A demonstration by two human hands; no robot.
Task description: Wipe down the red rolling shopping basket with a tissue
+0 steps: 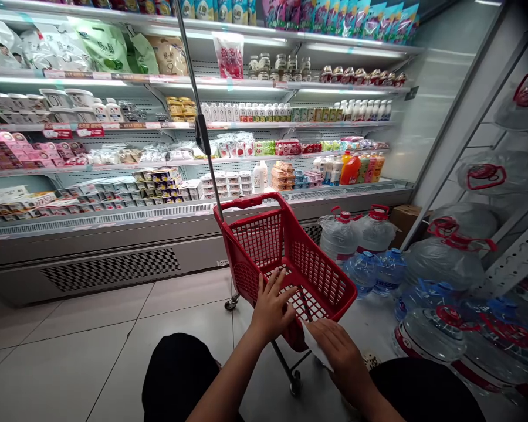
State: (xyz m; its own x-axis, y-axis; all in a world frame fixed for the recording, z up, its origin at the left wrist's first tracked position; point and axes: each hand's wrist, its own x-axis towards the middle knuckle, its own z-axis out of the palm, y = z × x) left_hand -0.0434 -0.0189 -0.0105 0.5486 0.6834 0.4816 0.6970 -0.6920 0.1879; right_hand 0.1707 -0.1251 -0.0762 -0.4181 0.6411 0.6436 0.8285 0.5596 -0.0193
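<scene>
In front of me is a red plastic shopping cart basket (323, 266), tilted on a wheeled metal frame. My left hand (273, 305) is open, fingers spread, at the basket's near left corner; whether it touches the plastic I cannot tell. Close to the near rim, my right hand (341, 354) is closed on a white tissue (317, 346), which could also be a thin cloth. Part of the tissue shows below the fingers, and the rest is hidden by the hand. Mesh walls and floor are visible inside the basket.
A long metal pole (191, 70) rises from the cart's far left corner. Behind it stands a refrigerated shelf (114, 234) of dairy and drinks. Large water bottles (431, 334) crowd the right side. A caster wheel (295, 384) rests on the tiled floor (114, 328) between my knees.
</scene>
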